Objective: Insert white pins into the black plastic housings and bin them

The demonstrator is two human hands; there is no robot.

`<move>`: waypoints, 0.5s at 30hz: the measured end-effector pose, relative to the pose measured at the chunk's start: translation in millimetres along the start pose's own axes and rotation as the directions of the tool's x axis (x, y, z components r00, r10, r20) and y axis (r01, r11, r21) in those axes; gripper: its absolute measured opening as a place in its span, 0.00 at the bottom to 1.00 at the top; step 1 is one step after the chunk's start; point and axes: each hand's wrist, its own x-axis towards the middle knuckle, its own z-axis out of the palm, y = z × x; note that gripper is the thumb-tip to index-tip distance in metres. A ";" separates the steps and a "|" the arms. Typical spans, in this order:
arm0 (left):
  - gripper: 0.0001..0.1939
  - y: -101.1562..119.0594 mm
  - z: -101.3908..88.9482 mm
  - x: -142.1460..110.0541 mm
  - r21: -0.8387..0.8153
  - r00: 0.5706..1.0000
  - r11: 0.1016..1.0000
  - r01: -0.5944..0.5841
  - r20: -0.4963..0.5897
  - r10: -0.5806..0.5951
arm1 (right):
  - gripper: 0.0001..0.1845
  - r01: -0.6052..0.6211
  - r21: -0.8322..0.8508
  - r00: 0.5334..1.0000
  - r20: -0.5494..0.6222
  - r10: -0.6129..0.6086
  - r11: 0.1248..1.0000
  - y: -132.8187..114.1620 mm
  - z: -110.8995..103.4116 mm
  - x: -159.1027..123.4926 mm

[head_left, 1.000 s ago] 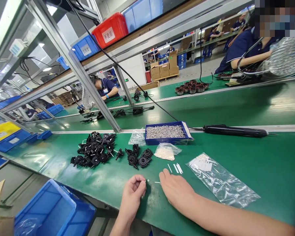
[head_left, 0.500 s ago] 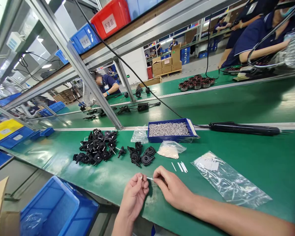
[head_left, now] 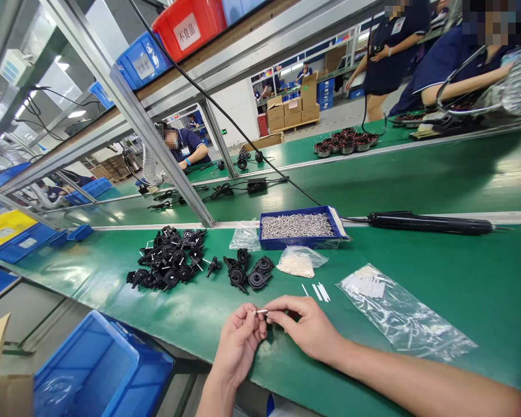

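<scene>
My right hand (head_left: 308, 327) pinches a thin white rod (head_left: 261, 311) between thumb and fingertips. Facing it, my left hand (head_left: 242, 336) is closed in a pinch, its fingertips at the rod's other end. A tiny pale piece seems to sit in that pinch, too small to name. Several more white rods (head_left: 320, 292) lie on the green bench just beyond my right hand. Black round plastic housings (head_left: 248, 272) sit beyond my left hand, and a larger heap of black housings (head_left: 169, 259), some with white rods sticking out, lies farther left.
A blue tray of metal pins (head_left: 297, 227) stands at the back, with a bag of small cream-coloured parts (head_left: 297, 263) before it. A black electric screwdriver (head_left: 429, 222) lies behind, a clear bag (head_left: 399, 310) at right. Blue bins (head_left: 91, 370) stand below left.
My two hands have come closer together, and the rod's left end now meets my left fingertips. The camera view has shifted slightly.
</scene>
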 end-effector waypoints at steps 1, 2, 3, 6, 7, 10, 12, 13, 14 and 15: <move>0.08 -0.4 -0.3 0.0 0.002 1.000 1.000 0.000 0.001 0.000 | 0.07 0.022 0.016 1.000 -0.001 -0.022 1.000 -0.2 0.3 0.8; 0.08 -0.9 -0.6 0.1 0.003 1.000 1.000 -0.003 0.004 0.003 | 0.07 0.044 0.026 0.999 0.002 -0.044 0.999 -0.4 0.5 1.3; 0.08 -1.3 -0.8 0.2 0.005 1.000 1.000 -0.008 0.008 0.008 | 0.08 0.063 0.030 0.998 0.004 -0.063 0.998 -0.4 0.6 1.5; 0.08 -2.0 -0.7 0.8 0.018 1.000 1.000 -0.012 0.013 0.012 | 0.09 0.092 0.021 0.996 -0.001 -0.092 0.996 0.2 0.8 1.0; 0.08 -2.0 -0.6 0.9 0.025 1.000 1.000 -0.010 0.011 0.010 | 0.09 0.096 0.014 0.995 -0.005 -0.096 0.995 0.7 0.7 0.9; 0.08 -1.9 -0.5 0.2 0.043 1.000 0.999 -0.010 0.006 0.010 | 0.08 0.137 -0.019 0.990 -0.013 -0.137 0.990 2.5 0.2 1.0; 0.08 -1.8 -0.5 -0.5 0.048 1.000 0.999 -0.013 0.007 0.013 | 0.09 0.190 -0.049 0.982 -0.010 -0.191 0.981 3.7 -0.5 1.1; 0.08 -1.8 -0.4 -0.9 0.049 1.000 0.999 -0.014 0.007 0.013 | 0.09 0.224 -0.070 0.974 -0.004 -0.225 0.972 4.2 -0.9 1.0; 0.08 -1.7 -0.2 -1.1 0.049 1.000 0.999 -0.014 0.006 0.014 | 0.10 0.266 -0.097 0.964 0.006 -0.267 0.959 4.6 -1.3 0.7; 0.08 -1.5 0.2 -1.3 0.048 1.000 0.999 -0.015 0.006 0.015 | 0.10 0.315 -0.130 0.949 0.021 -0.315 0.940 4.8 -1.6 0.3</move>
